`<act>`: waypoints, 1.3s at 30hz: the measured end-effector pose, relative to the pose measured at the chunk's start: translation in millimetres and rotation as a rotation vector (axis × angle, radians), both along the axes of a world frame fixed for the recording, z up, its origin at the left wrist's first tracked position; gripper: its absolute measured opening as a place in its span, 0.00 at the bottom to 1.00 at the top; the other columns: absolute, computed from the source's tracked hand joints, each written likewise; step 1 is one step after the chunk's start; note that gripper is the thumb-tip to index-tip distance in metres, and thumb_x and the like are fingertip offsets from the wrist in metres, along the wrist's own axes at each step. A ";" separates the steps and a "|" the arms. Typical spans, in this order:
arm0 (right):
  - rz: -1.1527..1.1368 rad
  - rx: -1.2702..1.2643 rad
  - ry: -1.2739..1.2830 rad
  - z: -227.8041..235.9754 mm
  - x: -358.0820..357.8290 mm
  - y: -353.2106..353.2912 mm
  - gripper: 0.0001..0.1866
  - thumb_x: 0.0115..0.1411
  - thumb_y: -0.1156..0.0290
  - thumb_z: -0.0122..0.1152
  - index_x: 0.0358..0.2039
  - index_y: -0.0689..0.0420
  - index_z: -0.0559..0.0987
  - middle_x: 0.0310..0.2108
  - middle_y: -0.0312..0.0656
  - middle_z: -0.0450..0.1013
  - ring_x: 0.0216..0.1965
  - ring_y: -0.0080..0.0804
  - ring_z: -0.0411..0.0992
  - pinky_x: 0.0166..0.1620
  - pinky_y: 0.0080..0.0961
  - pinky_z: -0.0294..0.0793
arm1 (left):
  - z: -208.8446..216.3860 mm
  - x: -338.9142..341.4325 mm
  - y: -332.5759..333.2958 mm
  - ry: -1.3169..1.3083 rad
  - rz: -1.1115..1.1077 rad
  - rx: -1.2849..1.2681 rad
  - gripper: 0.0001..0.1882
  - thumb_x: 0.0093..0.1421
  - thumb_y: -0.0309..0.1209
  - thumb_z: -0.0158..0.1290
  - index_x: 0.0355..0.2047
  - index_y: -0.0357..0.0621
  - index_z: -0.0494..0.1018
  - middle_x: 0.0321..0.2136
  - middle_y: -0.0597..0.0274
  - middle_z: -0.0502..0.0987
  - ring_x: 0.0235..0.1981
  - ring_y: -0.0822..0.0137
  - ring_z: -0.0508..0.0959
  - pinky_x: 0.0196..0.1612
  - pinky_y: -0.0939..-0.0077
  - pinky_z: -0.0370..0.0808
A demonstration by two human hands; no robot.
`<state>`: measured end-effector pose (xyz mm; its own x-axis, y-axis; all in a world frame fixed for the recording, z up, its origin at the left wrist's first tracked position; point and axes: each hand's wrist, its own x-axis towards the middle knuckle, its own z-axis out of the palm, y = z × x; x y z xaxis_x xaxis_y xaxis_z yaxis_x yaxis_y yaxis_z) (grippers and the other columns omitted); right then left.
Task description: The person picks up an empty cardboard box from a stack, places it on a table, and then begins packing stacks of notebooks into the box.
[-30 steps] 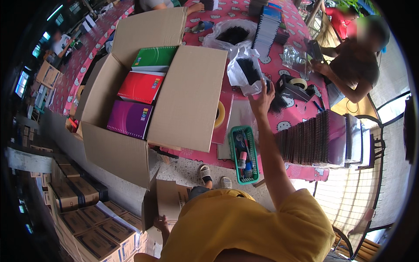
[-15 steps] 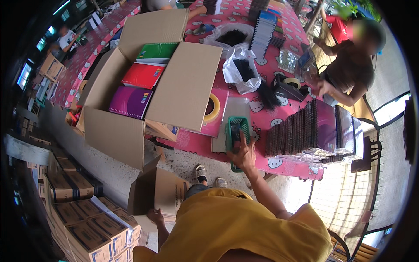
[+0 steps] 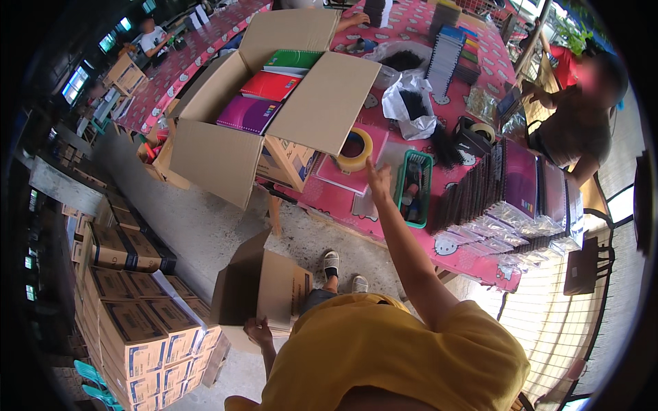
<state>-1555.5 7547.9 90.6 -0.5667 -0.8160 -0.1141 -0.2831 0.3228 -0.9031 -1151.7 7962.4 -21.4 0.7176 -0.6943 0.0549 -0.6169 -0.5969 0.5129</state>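
My right hand (image 3: pixel 379 181) reaches over the table between a roll of clear tape (image 3: pixel 355 163) and a green plastic basket (image 3: pixel 428 179). Its fingers are stretched out close to the tape's edge, and nothing shows in them. The tape lies on a pink notebook (image 3: pixel 334 175); small dark items sit in the basket. Down by my left side, my left hand (image 3: pixel 258 332) grips the edge of an open, upright-flapped cardboard box (image 3: pixel 274 288). On the table, a larger open carton (image 3: pixel 216 161) holds spiral notebooks with purple (image 3: pixel 248 114), red (image 3: pixel 271 86) and green (image 3: pixel 296 60) covers.
Stacks of spiral notebooks (image 3: pixel 519 179) stand at the table's right edge. Behind them are a tape dispenser (image 3: pixel 473 139) and white bags (image 3: pixel 409 113) of black coils. Strapped cartons (image 3: pixel 137 308) are piled on the left. A co-worker (image 3: pixel 582 113) stands across the right side.
My right hand has left the green basket and moved left toward the tape roll. The left hand stays on the cardboard box. The whole view has shifted somewhat.
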 end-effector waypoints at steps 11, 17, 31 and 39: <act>0.211 0.147 0.093 -124.5 -64.9 -115.5 0.13 0.55 0.69 0.53 0.36 0.62 0.79 0.36 0.59 0.75 0.36 0.47 0.76 0.35 0.37 0.73 | -15.3 16.7 -7.8 -0.005 -0.084 -0.018 0.16 0.39 0.29 0.68 0.14 0.46 0.67 0.16 0.61 0.72 0.24 0.53 0.71 0.34 0.54 0.66; -0.215 0.184 -0.290 -56.2 -7.8 -84.3 0.16 0.51 0.71 0.54 0.38 0.68 0.79 0.37 0.60 0.76 0.39 0.52 0.76 0.40 0.39 0.74 | -25.2 27.5 -14.1 0.079 -0.003 0.044 0.16 0.39 0.28 0.68 0.14 0.44 0.68 0.14 0.62 0.72 0.23 0.56 0.72 0.35 0.56 0.66; -0.115 0.062 0.199 -103.2 -89.2 -184.7 0.17 0.47 0.65 0.56 0.27 0.69 0.80 0.30 0.63 0.76 0.33 0.57 0.76 0.40 0.45 0.74 | 4.6 54.0 -32.8 -0.013 -0.055 0.145 0.16 0.37 0.29 0.69 0.19 0.47 0.69 0.21 0.57 0.72 0.32 0.50 0.71 0.36 0.51 0.68; -0.284 0.056 0.232 -83.4 -85.3 -260.0 0.16 0.54 0.63 0.60 0.39 0.60 0.79 0.39 0.48 0.78 0.38 0.44 0.78 0.40 0.38 0.78 | 7.9 74.3 -79.8 -0.187 -0.113 0.139 0.17 0.37 0.32 0.68 0.17 0.46 0.68 0.20 0.57 0.71 0.31 0.49 0.71 0.35 0.49 0.67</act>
<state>-1640.8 7287.8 7.3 -0.7859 -0.6184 0.0036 -0.3699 0.4654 -0.8041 -1077.3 7882.6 -13.5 0.6211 -0.7799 0.0781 -0.7604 -0.5753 0.3014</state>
